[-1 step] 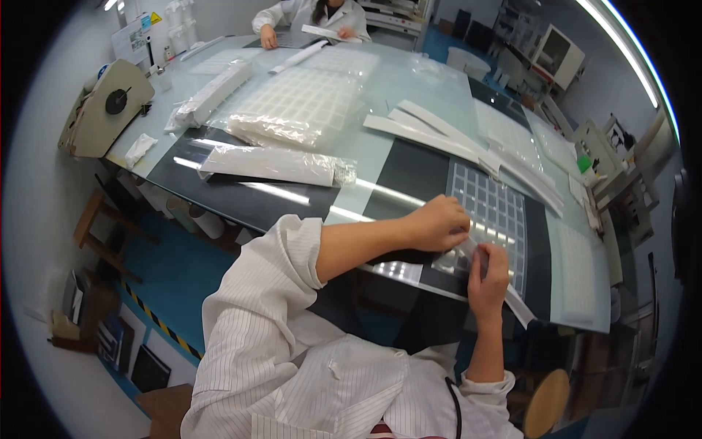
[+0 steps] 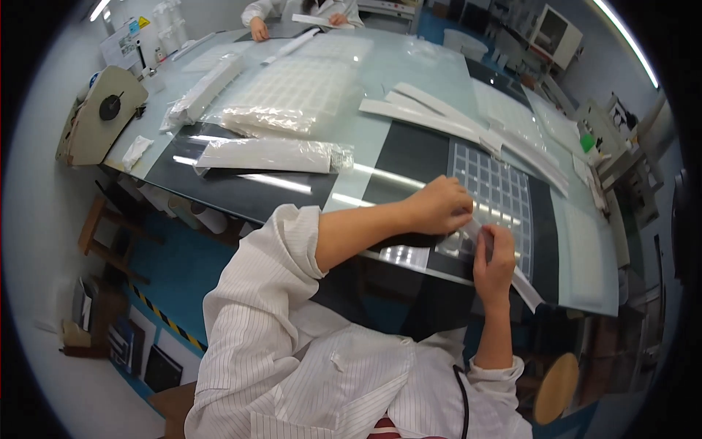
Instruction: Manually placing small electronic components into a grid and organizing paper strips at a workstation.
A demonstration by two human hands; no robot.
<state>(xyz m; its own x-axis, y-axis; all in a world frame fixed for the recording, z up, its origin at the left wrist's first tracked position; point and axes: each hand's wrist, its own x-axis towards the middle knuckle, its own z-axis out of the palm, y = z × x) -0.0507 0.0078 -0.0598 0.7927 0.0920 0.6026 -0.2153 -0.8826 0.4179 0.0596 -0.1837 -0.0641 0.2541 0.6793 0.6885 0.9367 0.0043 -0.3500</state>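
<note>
My right hand (image 2: 497,256) is closed around a long white strip (image 2: 527,290), whose lower end sticks out past the table edge. My left hand (image 2: 442,205) has its fingers pinched together at the upper end of the same strip. Whether it holds the strip itself or a thin layer on it is too small to tell. Under and beyond both hands lies a clear sheet with a grid of pale squares (image 2: 493,179), flat on a black part of the glass table. More long white strips (image 2: 431,124) lie just beyond it.
A plastic-wrapped stack of gridded sheets (image 2: 285,99) sits on the table's left half. Nearer are a wrapped white bundle (image 2: 267,155) and, farther left, another (image 2: 205,91). A beige tape dispenser (image 2: 99,117) stands at the left edge. Across the table, a person (image 2: 303,11) handles a white strip.
The whole view has shifted slightly, with the table a little higher in the picture. Both hands keep the same hold on the strip.
</note>
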